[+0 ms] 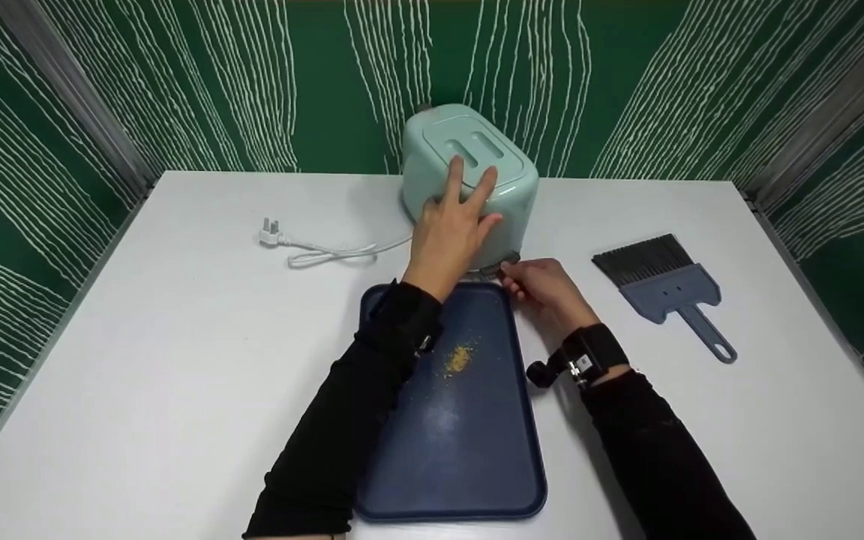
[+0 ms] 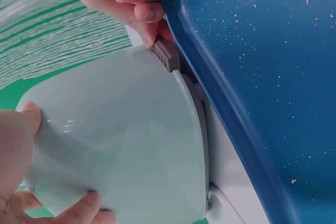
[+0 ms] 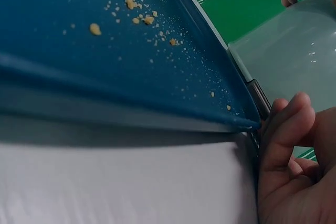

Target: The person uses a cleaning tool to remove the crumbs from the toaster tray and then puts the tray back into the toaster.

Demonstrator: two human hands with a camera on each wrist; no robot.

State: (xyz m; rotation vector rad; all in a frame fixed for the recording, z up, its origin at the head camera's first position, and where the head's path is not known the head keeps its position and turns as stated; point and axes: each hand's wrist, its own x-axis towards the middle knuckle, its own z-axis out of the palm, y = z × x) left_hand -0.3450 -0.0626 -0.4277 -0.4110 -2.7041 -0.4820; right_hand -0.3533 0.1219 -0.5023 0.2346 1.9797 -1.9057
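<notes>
A mint-green toaster (image 1: 503, 214) stands at the back of the table, two slot shapes on its top. My left hand (image 1: 448, 232) rests on it with fingers spread over its top and near end. At the toaster's lower front corner, my right hand (image 1: 541, 289) pinches a dark grey ribbed tab (image 2: 167, 57) at the base. The fingers of that hand (image 3: 286, 145) are curled beside the corner of a blue tray (image 1: 469, 457). Yellow-brown crumbs (image 1: 459, 360) lie on the tray, whose far end reaches close to the toaster.
Left of the toaster, a white cord with its plug (image 1: 270, 234) lies loosely looped. A blue-grey brush (image 1: 668, 292) with dark bristles lies to the right. Behind the white table (image 1: 177, 360) stands a green wall (image 1: 327, 90) with white streaks.
</notes>
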